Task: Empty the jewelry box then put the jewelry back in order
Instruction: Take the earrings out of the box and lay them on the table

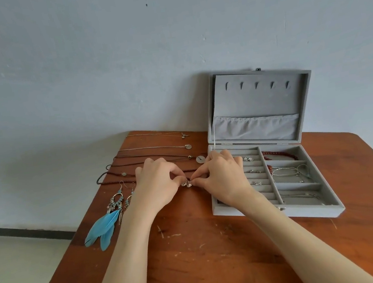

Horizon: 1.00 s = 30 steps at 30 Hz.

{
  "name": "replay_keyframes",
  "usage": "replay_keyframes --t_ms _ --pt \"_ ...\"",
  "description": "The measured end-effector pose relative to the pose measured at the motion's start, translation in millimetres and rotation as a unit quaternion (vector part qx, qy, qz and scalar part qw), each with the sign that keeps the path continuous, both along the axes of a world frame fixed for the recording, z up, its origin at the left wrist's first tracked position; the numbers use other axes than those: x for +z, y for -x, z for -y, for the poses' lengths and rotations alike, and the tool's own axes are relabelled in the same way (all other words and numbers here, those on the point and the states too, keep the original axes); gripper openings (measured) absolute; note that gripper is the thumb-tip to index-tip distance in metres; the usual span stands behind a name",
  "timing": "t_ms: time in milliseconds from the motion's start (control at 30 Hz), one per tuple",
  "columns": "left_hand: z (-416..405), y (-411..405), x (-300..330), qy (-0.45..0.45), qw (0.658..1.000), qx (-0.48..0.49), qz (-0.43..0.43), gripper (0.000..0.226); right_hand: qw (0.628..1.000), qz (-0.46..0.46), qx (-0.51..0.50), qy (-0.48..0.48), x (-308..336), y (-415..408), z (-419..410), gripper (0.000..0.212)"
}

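A pale blue-grey wall (100, 58) backs a scratched reddish wooden table (218, 255), whose left edge runs diagonally toward the floor and whose far right corner is rounded; the widest bare stretch of wood lies in front, between and around the 2 forearms. The grey jewelry box (276, 210) sits at the back right, lid up against the wall, with 5 hooks in the lid and a fabric pocket below them. Its tray shows ring rolls on the left holding about 3 small silver pieces, and compartments on the right with a red bead strand (281, 154) and silver chains (290, 172). Left of the box, 4 necklaces (153, 148) lie in parallel rows, and 2 blue feather earrings (106, 224) rest near the left edge. The left hand (157, 187) and right hand (223, 179) meet just beside the box, each pinching a small shiny pendant (186, 184) on the wood.
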<state>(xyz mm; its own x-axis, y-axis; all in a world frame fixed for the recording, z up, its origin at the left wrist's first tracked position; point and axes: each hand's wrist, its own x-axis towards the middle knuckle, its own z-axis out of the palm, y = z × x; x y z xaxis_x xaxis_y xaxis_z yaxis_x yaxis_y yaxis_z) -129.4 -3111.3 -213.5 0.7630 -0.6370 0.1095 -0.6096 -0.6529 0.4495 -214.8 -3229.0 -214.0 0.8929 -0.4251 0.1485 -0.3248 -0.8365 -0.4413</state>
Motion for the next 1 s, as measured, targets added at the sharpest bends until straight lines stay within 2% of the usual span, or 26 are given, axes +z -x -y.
replay_keyframes --t_ms 133,300,467,600,700,800,900,1000 --pt "0.3 -0.1 -0.4 0.005 1.0 -0.005 -0.013 0.011 1.0 -0.007 0.008 0.017 -1.2 1.2 2.1 0.017" --pt "-1.2 1.1 2.9 0.051 0.998 -0.026 -0.022 0.013 0.998 0.05 0.012 -0.034 3.2 10.6 12.0 0.017" --pt "12.5 17.9 9.3 0.144 0.986 -0.083 -0.021 0.016 0.991 0.114 -0.036 -0.058 15.7 32.9 46.9 0.014" --pt "38.7 26.9 12.6 0.155 0.979 -0.135 0.012 0.016 0.99 0.089 -0.081 -0.067 18.3 43.2 78.7 0.014" --pt "61.9 25.5 17.1 0.137 0.978 -0.132 0.084 0.016 0.993 0.062 -0.089 -0.051 15.1 41.0 91.5 0.016" --pt "83.5 21.9 18.9 0.07 0.981 -0.121 0.135 0.019 0.996 0.032 -0.078 -0.021 10.0 35.5 96.1 0.017" --pt "95.9 20.4 10.4 -0.003 0.982 -0.125 0.143 0.022 0.998 0.015 -0.067 -0.006 6.8 32.7 97.4 0.019" --pt "96.9 19.4 0.4 -0.002 0.983 -0.122 0.136 0.023 0.998 0.016 -0.054 0.011 4.6 31.6 96.5 0.022"
